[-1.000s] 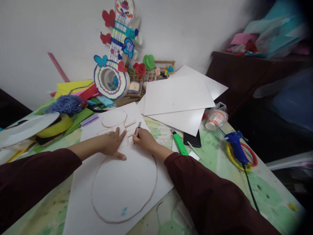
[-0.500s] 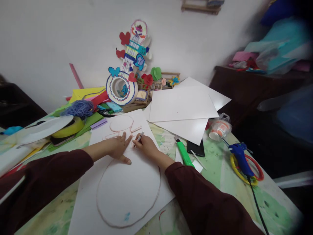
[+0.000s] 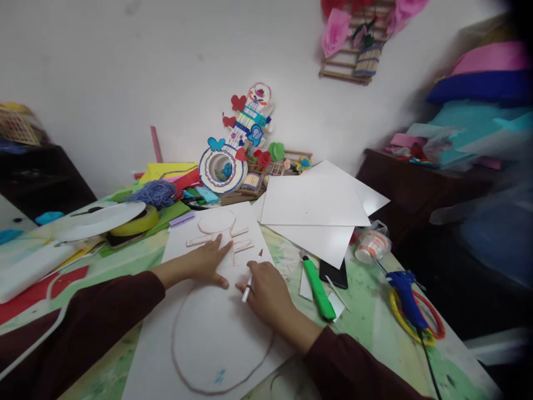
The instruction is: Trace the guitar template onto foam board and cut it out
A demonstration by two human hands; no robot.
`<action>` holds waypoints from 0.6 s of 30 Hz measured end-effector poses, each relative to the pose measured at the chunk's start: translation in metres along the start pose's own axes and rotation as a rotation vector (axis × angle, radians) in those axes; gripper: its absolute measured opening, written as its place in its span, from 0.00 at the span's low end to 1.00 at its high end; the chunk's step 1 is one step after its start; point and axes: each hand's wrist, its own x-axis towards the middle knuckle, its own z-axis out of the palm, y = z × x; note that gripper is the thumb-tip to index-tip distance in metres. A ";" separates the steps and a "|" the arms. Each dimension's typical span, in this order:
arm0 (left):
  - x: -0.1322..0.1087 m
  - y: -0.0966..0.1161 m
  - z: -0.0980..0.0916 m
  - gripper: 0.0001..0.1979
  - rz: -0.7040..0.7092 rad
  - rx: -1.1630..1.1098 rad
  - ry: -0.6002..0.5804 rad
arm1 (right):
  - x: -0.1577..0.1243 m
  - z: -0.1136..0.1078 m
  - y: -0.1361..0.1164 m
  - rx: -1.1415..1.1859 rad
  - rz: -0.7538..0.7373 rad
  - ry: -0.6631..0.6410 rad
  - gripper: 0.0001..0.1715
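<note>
Guitar outline on paper, drawing in hand.
Right hand (image 3: 266,291) grip clenched round pen (image 3: 250,283); left hand (image 3: 206,262), just beside it, lies flat and released, pinning the white sheet (image 3: 195,361). I judge the next move needs the tip on the line.

Room, interior, as recorded.

Rear wall: a plain white plastered wall (image 3: 125,66) was recorded, evenly and softly lit, with faint grey marks.

Wall fitting: a small rack of pale wooden slats (image 3: 342,73) was seen hung high on the wall, dressed with pink paper flowers (image 3: 335,30).

Work surface: a table top stained with green and yellow paint (image 3: 375,333) was noted across the foreground.

Right side: a dark brown wooden cabinet (image 3: 400,183) was set against the wall and was loaded with folded pink, blue and teal material (image 3: 478,94), blurred.

Left side: a low black piece of furniture (image 3: 45,180) was noted, with a pale woven basket (image 3: 16,130) placed on top.
</note>
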 end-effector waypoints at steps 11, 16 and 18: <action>-0.059 -0.037 0.024 0.22 -0.269 -0.258 0.426 | -0.018 0.022 -0.005 0.051 0.173 -0.040 0.56; -0.074 -0.028 0.038 0.18 -0.231 -0.433 0.466 | -0.018 0.030 -0.004 0.287 0.241 0.020 0.60; -0.074 -0.024 0.039 0.17 -0.212 -0.497 0.453 | -0.018 0.031 -0.007 0.419 0.286 0.079 0.55</action>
